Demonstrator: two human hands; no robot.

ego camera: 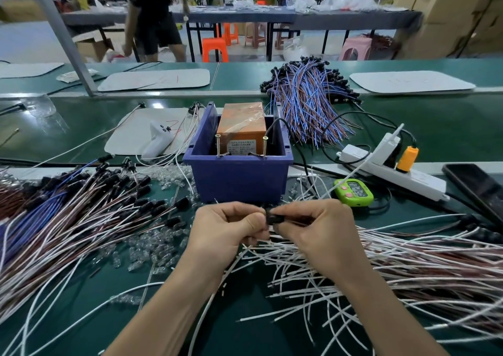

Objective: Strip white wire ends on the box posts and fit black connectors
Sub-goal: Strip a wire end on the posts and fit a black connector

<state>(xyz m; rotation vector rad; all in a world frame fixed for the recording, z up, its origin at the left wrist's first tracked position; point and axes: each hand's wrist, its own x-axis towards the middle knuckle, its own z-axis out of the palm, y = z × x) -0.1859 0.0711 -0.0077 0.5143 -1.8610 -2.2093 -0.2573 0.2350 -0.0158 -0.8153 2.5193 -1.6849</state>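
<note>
Two hands meet in front of the dark blue plastic box (236, 176), the left hand (228, 230) and the right hand (315, 233) both pinching one small black plastic connector (273, 218) between thumb and curled fingers, probably to steady it while a wire end goes in. Thin white wires (313, 287) lie spread on the green desk (245, 312) beneath for easy reach, and the two brass screw posts (218, 144) on the box's near rim stand untouched.

One black connector (273, 218) is counted between the left hand (231, 235) and the right hand (315, 233). Just beyond the hands, two screw posts (218, 144) (264, 146) are counted on one blue box (236, 184). To their right, one green timer (353, 192), one power strip (402, 176) and one phone (476, 189) are tallied.
</note>
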